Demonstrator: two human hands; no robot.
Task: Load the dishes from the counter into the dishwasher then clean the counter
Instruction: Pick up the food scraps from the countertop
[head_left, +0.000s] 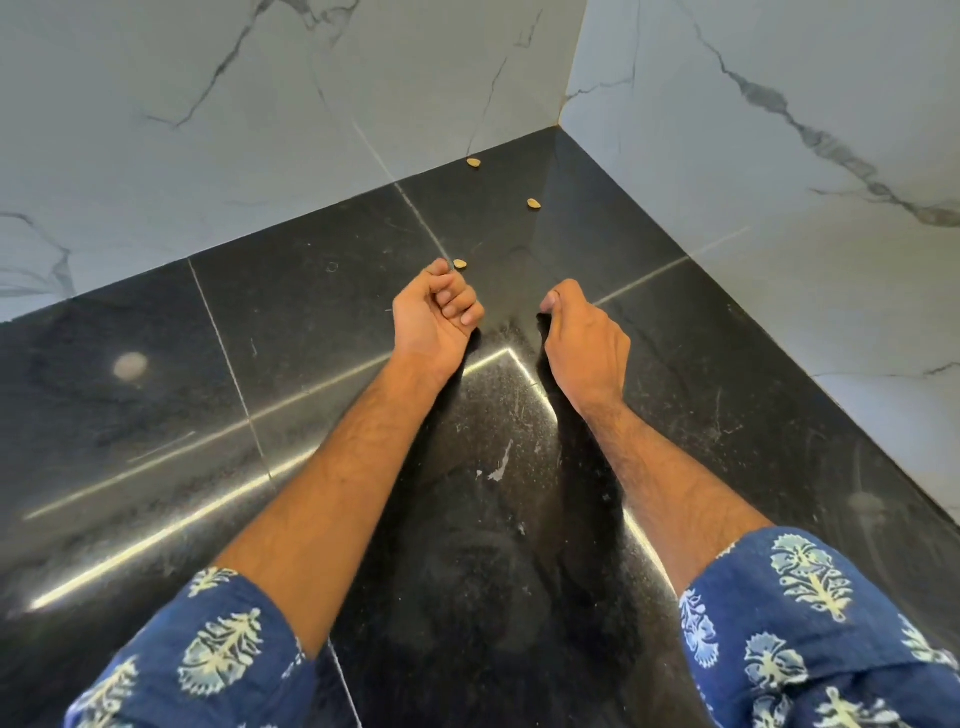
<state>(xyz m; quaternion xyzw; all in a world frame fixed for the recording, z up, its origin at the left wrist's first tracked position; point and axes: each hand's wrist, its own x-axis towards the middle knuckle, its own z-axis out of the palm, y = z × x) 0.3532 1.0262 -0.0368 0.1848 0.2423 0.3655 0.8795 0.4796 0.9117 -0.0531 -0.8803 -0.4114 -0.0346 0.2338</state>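
step: clearing scraps, no dishes in view | left hand (436, 312) curled, contents hidden; right hand (582, 338) pinched, nothing seen held | scraps: nearest scrap (460, 264) at left fingertips, two beyond on table (156, 415) | next: likely pick nearest scrap

Left hand (435, 312): fingers curled over palm, contents hidden. Right hand (582, 340): fingertips turned down, hidden from view; grip undeterminable. Three small tan pieces (534, 203) on counter (311, 291): too small to identify. Counter cut off by left and bottom edges. Patterned sleeves (810, 623) cut off at bottom edge.
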